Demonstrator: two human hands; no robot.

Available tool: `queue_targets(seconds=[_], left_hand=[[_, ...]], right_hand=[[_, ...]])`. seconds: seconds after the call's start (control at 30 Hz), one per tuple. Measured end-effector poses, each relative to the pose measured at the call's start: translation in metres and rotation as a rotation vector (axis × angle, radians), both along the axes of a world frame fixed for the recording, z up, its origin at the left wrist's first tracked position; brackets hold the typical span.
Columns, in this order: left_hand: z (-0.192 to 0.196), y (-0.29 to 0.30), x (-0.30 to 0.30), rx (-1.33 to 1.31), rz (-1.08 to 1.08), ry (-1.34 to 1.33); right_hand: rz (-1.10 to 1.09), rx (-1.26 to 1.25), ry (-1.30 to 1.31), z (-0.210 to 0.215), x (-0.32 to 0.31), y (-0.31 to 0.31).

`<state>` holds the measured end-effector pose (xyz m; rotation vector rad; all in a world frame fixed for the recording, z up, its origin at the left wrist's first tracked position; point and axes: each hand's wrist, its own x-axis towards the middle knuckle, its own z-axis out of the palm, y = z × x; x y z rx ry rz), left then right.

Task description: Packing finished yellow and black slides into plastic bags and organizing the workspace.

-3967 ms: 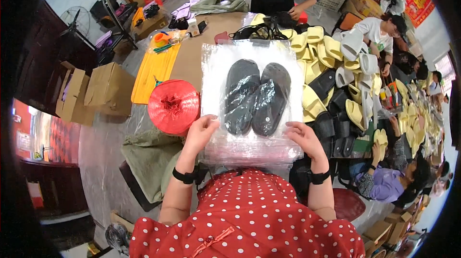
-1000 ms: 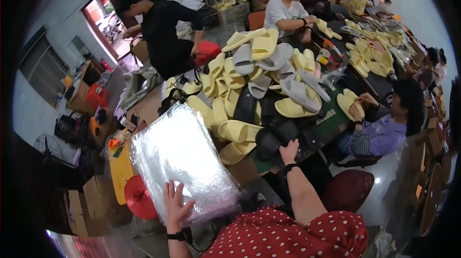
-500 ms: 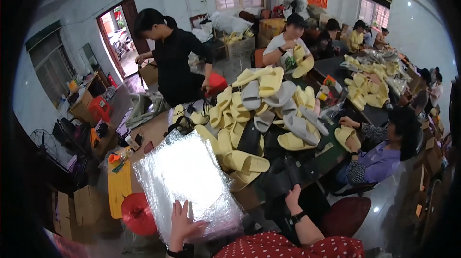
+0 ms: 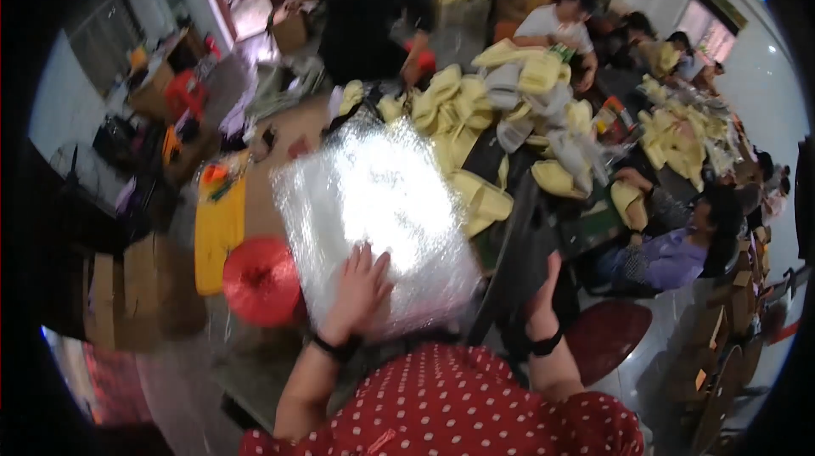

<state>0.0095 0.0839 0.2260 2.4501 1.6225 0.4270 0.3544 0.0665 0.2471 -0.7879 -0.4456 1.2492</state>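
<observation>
My left hand lies flat with fingers stretched out on a stack of shiny silver bubble-wrap sheets. To the right of the stack, my right hand grips a black slipper, held steeply tilted with its long side toward the sheets. Motion blurs the slipper, and its lower end is hard to make out. Just beyond the sheets a heap of yellow slippers and grey slippers covers the table.
Left of the stack are a red roll of plastic twine and a yellow panel. A red stool stands at my right. One co-worker in purple sits to the right; another in black stands across the table.
My view has tipped downward. The black slipper has swung up to a steep tilt in my right hand, closer to the sheets. My left hand stays on the stack, fingers closer together.
</observation>
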Motion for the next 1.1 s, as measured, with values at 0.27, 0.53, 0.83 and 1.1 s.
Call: queue_targets(seconds=[0.27, 0.53, 0.83, 1.1], left_hand=[[-0.008, 0.009, -0.014, -0.075, 0.009, -0.2], [-0.024, 0.027, -0.029, -0.412, 0.166, -0.863], [-0.011, 0.019, -0.033, -0.364, 0.052, -0.851], [0.017, -0.002, 0.006, -0.163, 0.092, -0.144]], right_hand=[[-0.046, 0.095, -0.219, 0.013, -0.014, -0.032], [-0.278, 0.392, -1.57, 0.039, -0.04, -0.055], [-0.087, 0.27, -1.539, 0.044, -0.046, -0.048], [-0.167, 0.276, -1.496, 0.048, -0.042, -0.046]])
